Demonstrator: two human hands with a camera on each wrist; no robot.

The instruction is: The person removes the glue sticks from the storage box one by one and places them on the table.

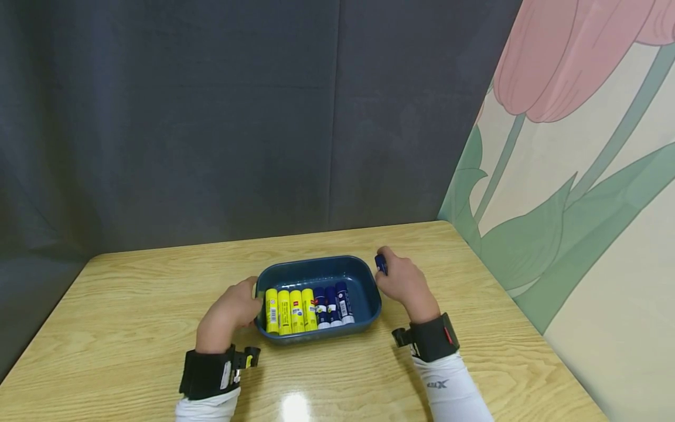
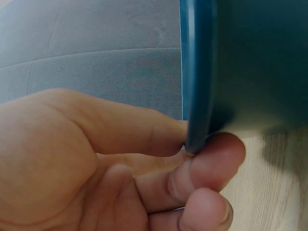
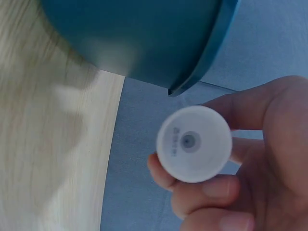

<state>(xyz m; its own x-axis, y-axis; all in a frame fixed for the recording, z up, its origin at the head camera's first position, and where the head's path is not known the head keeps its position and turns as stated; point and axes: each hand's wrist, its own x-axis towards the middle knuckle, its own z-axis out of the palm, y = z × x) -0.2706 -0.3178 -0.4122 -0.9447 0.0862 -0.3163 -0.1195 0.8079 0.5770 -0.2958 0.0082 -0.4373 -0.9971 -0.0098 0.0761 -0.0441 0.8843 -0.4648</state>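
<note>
A dark blue plastic bin [image 1: 364, 299] stands on the table with a row of glue sticks inside. Several yellow glue sticks [image 1: 285, 312] lie at its left, and three dark blue glue sticks [image 1: 331, 306] with white ends lie beside them. At the bin's left end, my left hand [image 1: 238, 302] pinches the rim [image 2: 195, 72] between thumb and fingers. Just off the right end, my right hand [image 1: 402, 280] grips another dark blue glue stick [image 1: 381, 264]. Its round white base [image 3: 194, 144] faces the right wrist camera.
The wooden table [image 1: 132, 328] reaches back to a dark grey cloth [image 1: 221, 129]. To the right is a wall [image 1: 596, 246] painted with tulips. Inside the bin, bare floor shows to the right of the row.
</note>
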